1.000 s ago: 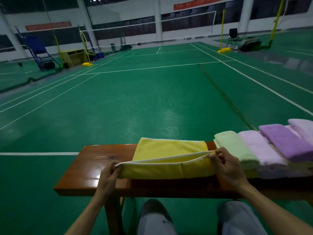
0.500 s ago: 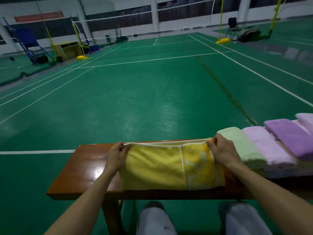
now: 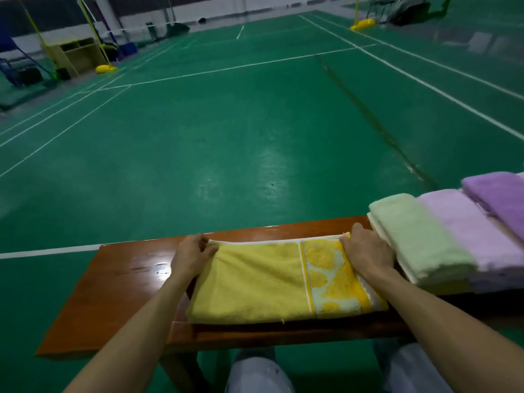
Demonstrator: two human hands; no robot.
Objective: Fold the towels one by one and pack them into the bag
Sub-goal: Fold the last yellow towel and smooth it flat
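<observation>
Since a second ago the near edge of the yellow towel (image 3: 255,282) has been carried up and over to the far side, and the cloth now lies doubled and flat where before it hung between the hands as a loose flap. It sits on the wooden tabletop (image 3: 127,279), right in front of the seated person, reaching nearly from the far edge to the near one.

The left hand (image 3: 192,256) pinches the far left corner, thumb and fingers closed on the white hem. The right hand (image 3: 365,251) is clamped on the far right corner, knuckles up and fingers curled over the edge.

The towel's long axis runs left to right along the tabletop, one hand at each end of the far edge, so neither is nearer than the other. From where I stand, the next fold looks like an end-to-end one, one short end brought across to meet the other.

It is plain yellow terry over most of its width, with a patterned band of orange and pale shapes at the right end, and the near fold looks even.

Just beside the right hand lies a folded green towel (image 3: 411,236), then a lilac towel (image 3: 467,231) and a purple towel (image 3: 499,194), overlapping in a row. No bag is in view.
</observation>
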